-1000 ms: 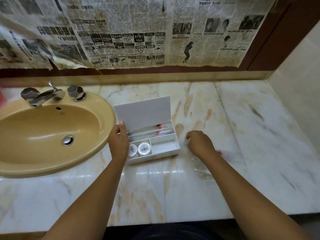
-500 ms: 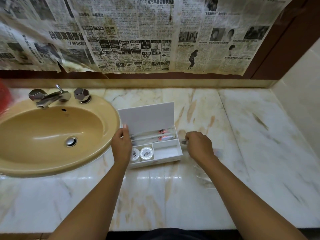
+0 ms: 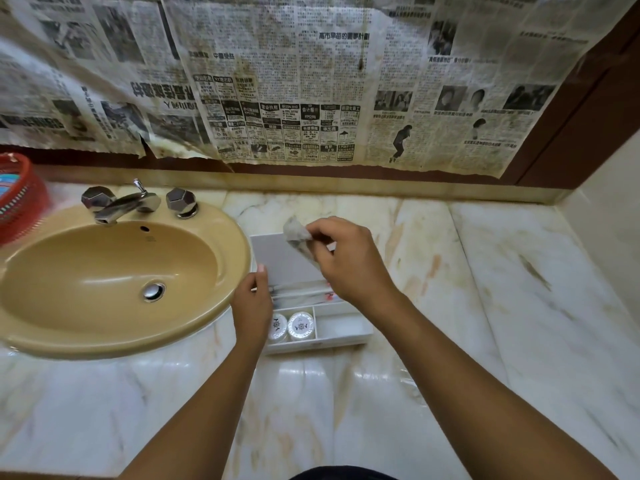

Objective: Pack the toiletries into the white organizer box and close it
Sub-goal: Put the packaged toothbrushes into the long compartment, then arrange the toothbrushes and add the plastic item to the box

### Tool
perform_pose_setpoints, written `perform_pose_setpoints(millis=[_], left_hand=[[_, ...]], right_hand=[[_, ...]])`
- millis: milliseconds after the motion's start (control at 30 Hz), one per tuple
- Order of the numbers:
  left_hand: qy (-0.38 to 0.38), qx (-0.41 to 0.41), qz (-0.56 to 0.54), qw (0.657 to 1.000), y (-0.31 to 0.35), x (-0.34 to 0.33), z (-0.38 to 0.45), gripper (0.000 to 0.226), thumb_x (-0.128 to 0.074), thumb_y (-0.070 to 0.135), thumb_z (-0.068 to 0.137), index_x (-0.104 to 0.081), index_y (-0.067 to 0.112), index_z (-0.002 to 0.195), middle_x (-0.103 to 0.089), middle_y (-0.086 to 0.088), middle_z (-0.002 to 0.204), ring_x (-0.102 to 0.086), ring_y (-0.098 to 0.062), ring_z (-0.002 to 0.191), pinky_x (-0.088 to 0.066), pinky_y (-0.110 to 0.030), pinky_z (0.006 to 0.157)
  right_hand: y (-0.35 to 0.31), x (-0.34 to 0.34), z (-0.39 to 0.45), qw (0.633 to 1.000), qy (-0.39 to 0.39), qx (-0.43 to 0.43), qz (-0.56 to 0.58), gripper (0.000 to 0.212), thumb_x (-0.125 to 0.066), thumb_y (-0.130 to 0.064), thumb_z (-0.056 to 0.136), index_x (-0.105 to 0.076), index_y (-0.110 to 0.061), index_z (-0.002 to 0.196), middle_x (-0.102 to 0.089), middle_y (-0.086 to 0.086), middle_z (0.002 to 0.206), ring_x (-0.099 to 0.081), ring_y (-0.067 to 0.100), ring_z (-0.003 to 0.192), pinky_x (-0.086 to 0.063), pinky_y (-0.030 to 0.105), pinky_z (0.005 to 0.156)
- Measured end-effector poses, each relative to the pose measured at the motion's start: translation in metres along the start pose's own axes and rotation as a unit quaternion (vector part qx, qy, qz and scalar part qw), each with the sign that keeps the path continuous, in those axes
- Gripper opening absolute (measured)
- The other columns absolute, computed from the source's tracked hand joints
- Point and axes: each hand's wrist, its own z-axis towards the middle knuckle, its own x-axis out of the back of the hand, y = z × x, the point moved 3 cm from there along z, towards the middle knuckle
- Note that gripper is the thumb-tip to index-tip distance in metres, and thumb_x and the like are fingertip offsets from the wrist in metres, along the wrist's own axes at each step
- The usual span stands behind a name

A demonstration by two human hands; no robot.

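Note:
The white organizer box [image 3: 341, 338] stands open on the marble counter, its lid [image 3: 277, 258] raised at the back. Two round white containers [image 3: 300, 326] fill its front left compartment. Wrapped toothbrushes [image 3: 298, 294] lie in the long rear compartment. The front right compartment shows nothing inside. My left hand [image 3: 251, 306] holds the box's left edge, thumb up against the lid. My right hand [image 3: 346, 261] hovers above the box and pinches a clear plastic packet [image 3: 299, 239], blurred, in front of the lid.
A tan sink [image 3: 104, 285] with a chrome faucet [image 3: 119, 202] lies left of the box. A red basket [image 3: 17, 199] sits at the far left. Newspaper [image 3: 294, 91] covers the wall behind. The marble counter [image 3: 502, 306] stretches right to a side wall.
My right hand has lifted from the counter right of the box with the clear packet and moved up and left over the box. The left hand stays on the box.

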Motion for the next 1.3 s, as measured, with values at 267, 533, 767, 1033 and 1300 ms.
perform_pose_setpoints(millis=[267,533,767,1033,1300], left_hand=[[0.006,0.02,-0.018,1.0,-0.001,-0.001,0.004,0.046,-0.045,0.035,0.103,-0.045,0.007,0.066,-0.042,-0.005,0.062,-0.037,-0.014,0.06,-0.033,-0.034,0.06],[0.007,0.036,-0.057,0.998,-0.006,-0.001,0.005,0.049,-0.045,0.039,0.102,-0.057,-0.003,0.081,-0.06,-0.022,0.08,-0.05,-0.015,0.07,-0.042,-0.03,0.067],[0.005,0.036,-0.059,0.998,-0.003,-0.002,0.005,0.047,-0.044,0.038,0.103,-0.061,0.001,0.081,-0.061,-0.015,0.076,-0.052,-0.013,0.066,-0.044,-0.017,0.057],[0.012,0.023,-0.038,0.999,0.0,-0.002,0.002,0.048,-0.044,0.041,0.102,-0.061,0.002,0.08,-0.062,-0.011,0.075,-0.052,-0.013,0.068,-0.044,-0.031,0.067],[0.012,0.018,-0.016,1.0,0.002,-0.001,-0.001,0.05,-0.043,0.04,0.103,-0.05,0.002,0.072,-0.047,-0.007,0.066,-0.04,-0.013,0.061,-0.036,-0.03,0.06]], right_hand=[[0.039,-0.07,-0.003,0.968,-0.173,-0.052,-0.173,0.021,-0.055,-0.012,0.087,-0.074,-0.02,0.095,-0.071,0.002,0.098,-0.063,0.024,0.09,-0.052,0.033,0.075],[0.064,-0.109,-0.016,0.942,-0.227,-0.114,-0.218,0.019,-0.058,-0.003,0.083,-0.074,-0.012,0.087,-0.071,0.01,0.086,-0.066,0.03,0.079,-0.056,0.034,0.072],[0.059,-0.085,-0.017,0.933,-0.226,-0.093,-0.265,0.029,-0.049,-0.033,0.096,-0.07,-0.013,0.098,-0.067,0.008,0.1,-0.062,0.029,0.093,-0.047,0.034,0.079],[0.073,-0.091,-0.04,0.883,-0.338,-0.131,-0.299,0.06,-0.022,-0.055,0.1,-0.061,-0.017,0.125,-0.042,0.009,0.141,-0.026,0.028,0.137,-0.024,0.048,0.11],[0.082,-0.063,-0.082,0.968,-0.01,-0.027,-0.249,0.039,-0.04,-0.043,0.093,-0.067,-0.02,0.11,-0.062,0.004,0.107,-0.054,0.024,0.106,-0.046,0.041,0.086]])
